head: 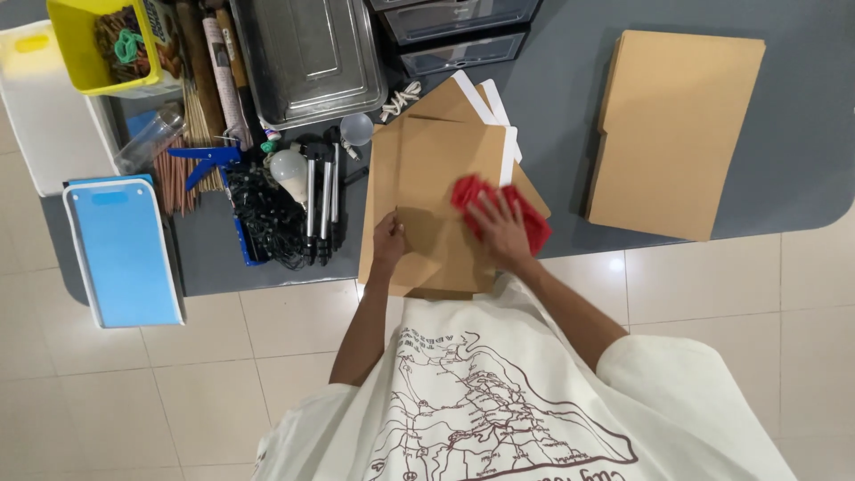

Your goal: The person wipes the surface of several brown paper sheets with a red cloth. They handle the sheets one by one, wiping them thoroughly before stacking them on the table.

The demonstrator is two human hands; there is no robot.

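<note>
A stack of brown paper folders (427, 178) lies on the grey table (570, 98), hanging a little over its near edge. White sheets stick out at the stack's upper right. My right hand (500, 224) lies flat, fingers spread, on a red cloth (472, 191) that rests on the top folder. My left hand (388, 240) pinches the lower left part of the top folder and holds it down.
A second pile of brown folders (672, 134) sits at the right. Left of the stack lie light bulbs (289, 167), a folded tripod (322, 200), black cables (267, 218), a blue tool, a metal tray (307, 58), a yellow bin (85, 44) and a blue board (120, 249).
</note>
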